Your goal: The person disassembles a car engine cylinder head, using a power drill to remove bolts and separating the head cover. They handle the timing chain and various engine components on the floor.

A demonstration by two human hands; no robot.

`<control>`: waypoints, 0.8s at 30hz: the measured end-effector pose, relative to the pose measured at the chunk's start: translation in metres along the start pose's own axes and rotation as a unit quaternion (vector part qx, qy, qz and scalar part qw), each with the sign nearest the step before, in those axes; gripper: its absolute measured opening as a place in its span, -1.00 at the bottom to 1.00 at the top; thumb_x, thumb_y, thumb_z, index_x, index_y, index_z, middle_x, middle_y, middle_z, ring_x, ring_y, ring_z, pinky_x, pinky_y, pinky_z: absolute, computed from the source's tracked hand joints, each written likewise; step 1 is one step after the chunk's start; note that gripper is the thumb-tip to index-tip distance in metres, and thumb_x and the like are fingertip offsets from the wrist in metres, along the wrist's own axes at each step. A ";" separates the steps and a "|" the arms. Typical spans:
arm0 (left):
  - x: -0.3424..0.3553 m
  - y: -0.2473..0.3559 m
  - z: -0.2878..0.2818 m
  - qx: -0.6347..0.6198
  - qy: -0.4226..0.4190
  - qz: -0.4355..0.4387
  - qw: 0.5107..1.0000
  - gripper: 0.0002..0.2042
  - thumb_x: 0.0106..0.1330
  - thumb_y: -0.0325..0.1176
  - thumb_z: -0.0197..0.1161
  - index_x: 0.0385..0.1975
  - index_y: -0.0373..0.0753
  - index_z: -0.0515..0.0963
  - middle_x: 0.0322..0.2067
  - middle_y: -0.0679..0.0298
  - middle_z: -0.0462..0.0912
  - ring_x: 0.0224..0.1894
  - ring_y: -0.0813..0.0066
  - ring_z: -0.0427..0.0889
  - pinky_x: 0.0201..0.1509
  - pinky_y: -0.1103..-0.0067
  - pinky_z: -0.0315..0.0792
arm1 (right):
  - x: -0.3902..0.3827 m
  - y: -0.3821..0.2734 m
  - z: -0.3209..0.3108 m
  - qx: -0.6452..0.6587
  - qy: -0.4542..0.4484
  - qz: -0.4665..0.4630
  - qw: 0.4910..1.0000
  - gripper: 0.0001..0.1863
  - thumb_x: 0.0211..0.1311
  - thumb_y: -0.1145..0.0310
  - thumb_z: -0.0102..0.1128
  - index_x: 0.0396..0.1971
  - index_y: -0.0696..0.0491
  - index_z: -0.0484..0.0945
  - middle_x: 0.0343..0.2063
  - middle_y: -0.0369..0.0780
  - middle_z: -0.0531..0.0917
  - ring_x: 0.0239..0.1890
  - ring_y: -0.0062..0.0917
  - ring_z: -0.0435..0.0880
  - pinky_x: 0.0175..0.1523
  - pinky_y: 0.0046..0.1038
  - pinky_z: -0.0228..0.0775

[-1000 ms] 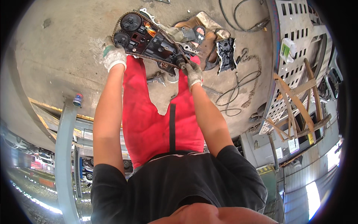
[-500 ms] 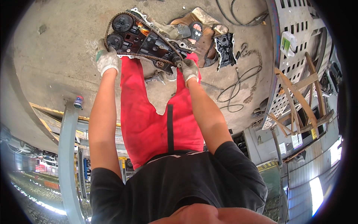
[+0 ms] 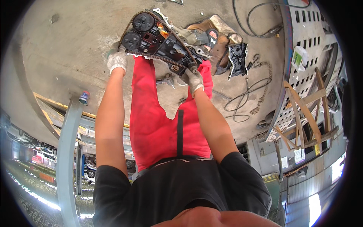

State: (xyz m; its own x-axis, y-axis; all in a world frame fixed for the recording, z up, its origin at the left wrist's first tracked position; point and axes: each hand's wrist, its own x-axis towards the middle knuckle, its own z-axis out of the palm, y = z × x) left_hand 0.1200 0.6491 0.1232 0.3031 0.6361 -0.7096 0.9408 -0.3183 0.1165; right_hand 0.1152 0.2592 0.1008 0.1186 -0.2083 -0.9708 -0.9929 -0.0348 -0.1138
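Observation:
An engine block (image 3: 168,45) with its front side showing lies in front of my legs. A brown timing chain (image 3: 162,59) loops round two dark camshaft sprockets, an upper one (image 3: 143,22) and a lower one (image 3: 131,40), and runs down to a small crankshaft sprocket (image 3: 192,67) at the right end. My left hand (image 3: 116,58), in a pale knitted glove, closes on the chain beside the lower camshaft sprocket; its fingertips are partly hidden. My right hand (image 3: 194,78), gloved too, grips at the crankshaft sprocket, its fingers partly under it.
Right of the engine, a slippered foot (image 3: 211,38) rests by brown cardboard (image 3: 221,56). A black engine cover (image 3: 238,58), a cable (image 3: 245,92) and a rusty chain (image 3: 266,81) lie on the concrete. A perforated metal platform (image 3: 298,38) stands far right; a can (image 3: 84,97) sits left.
The whole view has shifted, so the engine and both hands appear farther right and slightly lower. Both hands stay at the same spots on the engine.

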 end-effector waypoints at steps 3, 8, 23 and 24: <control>0.008 -0.019 0.006 -0.268 -0.051 -0.024 0.962 -0.57 0.63 -0.18 0.23 0.33 -0.32 0.59 0.05 0.02 0.80 0.02 0.23 0.82 0.07 0.41 0.70 | -0.005 -0.008 0.002 0.016 0.001 0.031 0.999 -0.68 0.44 0.30 0.45 0.05 0.10 0.60 -0.27 -0.17 0.78 -0.37 -0.45 0.80 -0.24 -0.40 0.73; 0.016 -0.032 0.008 -0.295 -0.058 -0.038 0.953 -0.57 0.62 -0.20 0.26 0.32 -0.34 0.60 -0.04 0.11 0.80 -0.16 0.42 0.80 -0.05 0.49 0.69 | -0.004 -0.011 0.003 -0.020 0.005 0.055 0.998 -0.70 0.46 0.29 0.42 0.05 0.08 0.61 -0.32 -0.24 0.76 -0.41 -0.49 0.77 -0.27 -0.41 0.71; 0.025 0.000 -0.030 0.037 -0.049 0.068 0.996 -0.61 0.60 -0.09 0.17 0.31 -0.02 0.63 0.13 0.00 0.77 0.24 -0.07 0.71 0.29 0.21 0.56 | -0.011 -0.018 0.007 -0.067 -0.001 0.071 0.995 -0.81 0.52 0.20 0.34 -0.04 -0.04 0.64 -0.30 -0.32 0.78 -0.34 -0.47 0.81 -0.23 -0.33 0.73; 0.028 -0.002 -0.030 0.057 -0.066 0.068 0.994 -0.60 0.61 -0.12 0.14 0.34 -0.05 0.61 0.16 0.00 0.76 0.27 -0.06 0.70 0.31 0.21 0.55 | -0.010 -0.017 0.006 -0.052 -0.007 0.066 0.996 -0.80 0.51 0.20 0.34 -0.04 -0.04 0.65 -0.29 -0.31 0.78 -0.34 -0.47 0.81 -0.23 -0.33 0.73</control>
State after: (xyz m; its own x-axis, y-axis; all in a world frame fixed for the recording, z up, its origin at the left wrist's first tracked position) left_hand 0.1313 0.6892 0.1239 0.3961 0.4865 -0.7788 0.8670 -0.4775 0.1427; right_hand 0.1304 0.2677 0.1106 -0.0144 -0.2047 -0.9787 -0.9932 -0.1098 0.0375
